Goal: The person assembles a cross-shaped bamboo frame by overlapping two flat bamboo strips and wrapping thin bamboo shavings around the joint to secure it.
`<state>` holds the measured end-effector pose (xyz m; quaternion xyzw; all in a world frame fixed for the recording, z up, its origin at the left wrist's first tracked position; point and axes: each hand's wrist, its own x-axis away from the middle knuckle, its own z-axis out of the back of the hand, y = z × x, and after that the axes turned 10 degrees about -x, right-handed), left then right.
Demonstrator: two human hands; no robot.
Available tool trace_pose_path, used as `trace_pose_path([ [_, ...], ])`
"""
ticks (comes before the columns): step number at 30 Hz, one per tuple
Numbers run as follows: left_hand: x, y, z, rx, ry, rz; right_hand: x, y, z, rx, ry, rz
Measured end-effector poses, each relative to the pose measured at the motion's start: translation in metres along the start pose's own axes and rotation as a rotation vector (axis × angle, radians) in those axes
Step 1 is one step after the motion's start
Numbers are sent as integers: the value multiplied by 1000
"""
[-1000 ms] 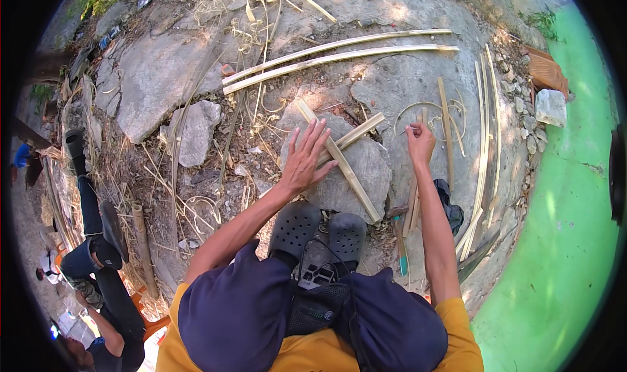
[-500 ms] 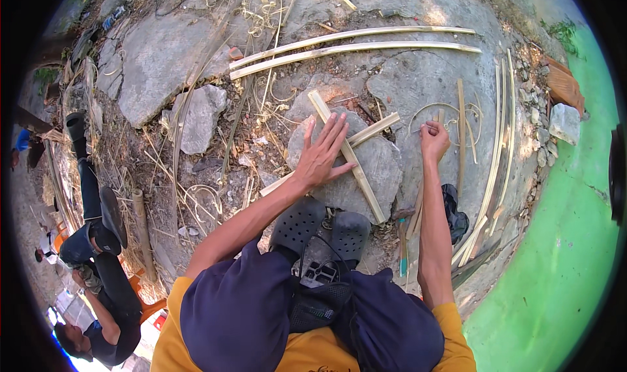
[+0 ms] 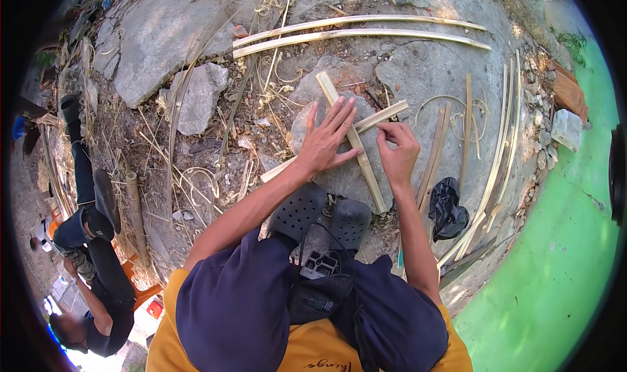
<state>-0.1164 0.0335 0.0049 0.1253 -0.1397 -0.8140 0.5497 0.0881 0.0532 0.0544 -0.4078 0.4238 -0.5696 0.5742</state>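
Two pale bamboo-like strips lie crossed on a flat stone before my feet. My left hand rests open across them, fingers spread, pressing near where they meet. The upper strip slants down toward my right shoe; the lower strip runs up to the right, partly under my hand. My right hand is closed in a pinch just right of the crossing, close to the lower strip. Whatever its fingertips hold is too small to make out. A teal handle end shows beside my right forearm.
Two long strips lie beyond the stone. Several thin strips and a black plastic bag are to the right, before a green surface. Broken slabs lie left, where another person sits.
My right hand has moved left, from the loose strips on the right to beside the crossed strips, still pinched. My left hand stays on the crossing. The tool's head is now hidden by my forearm.
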Motion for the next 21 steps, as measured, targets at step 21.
trace_pose_path([
  [21, 0, 1, 0, 2, -39, 34, -195, 71, -49, 667, -561, 358],
])
